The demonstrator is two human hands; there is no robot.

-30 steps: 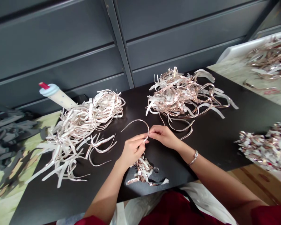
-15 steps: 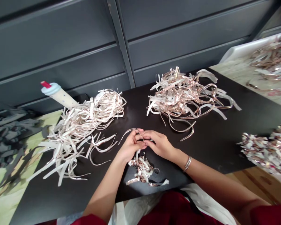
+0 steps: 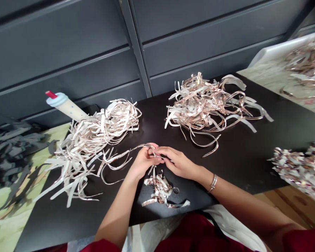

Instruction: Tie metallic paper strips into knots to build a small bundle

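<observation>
Copper-toned strip (image 3: 138, 149) is getting pinched btwn fingertips (image 3: 150, 147) of left hand (image 3: 144, 162) & right hand (image 3: 178, 162) above black table (image 3: 225, 168); scrap pile (image 3: 160, 190) lying nearest, bigger strip heaps (image 3: 204, 108) beyond, white tray (image 3: 278, 47) holding more strips far right.

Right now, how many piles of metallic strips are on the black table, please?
3: a large pile at left, a large pile at back right, and a small pile at front centre.
</observation>
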